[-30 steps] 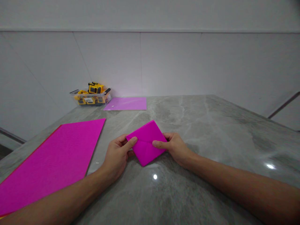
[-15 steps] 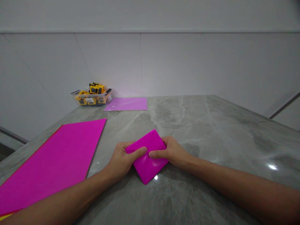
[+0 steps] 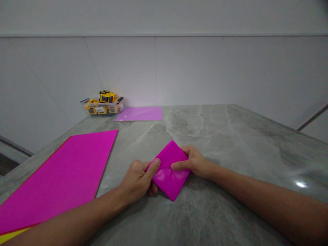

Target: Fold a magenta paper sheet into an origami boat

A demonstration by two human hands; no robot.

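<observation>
Between my two hands is a square of folded magenta paper (image 3: 171, 184), turned so that one corner points toward me and another away. My left hand (image 3: 140, 177) grips its left corner, thumb on top and fingers curled underneath. On the right side, my right hand (image 3: 196, 162) pinches the paper with the thumb lying across its face. The paper bulges and creases slightly between the thumbs. Its underside and most of my fingertips are hidden. To the left of my left hand lies a large stack of magenta sheets (image 3: 69, 171), with red and yellow edges showing below.
A clear plastic box (image 3: 102, 108) holding yellow toy vehicles (image 3: 107, 97) stands at the back left. Beside it lies a flat lilac sheet or pack (image 3: 140, 113). All rest on a grey marbled table (image 3: 230, 143) against a white wall (image 3: 192, 68).
The folded paper has turned and shifted a little to the right. My thumbs have moved farther apart, and the left fingers now show below the paper's edge.
</observation>
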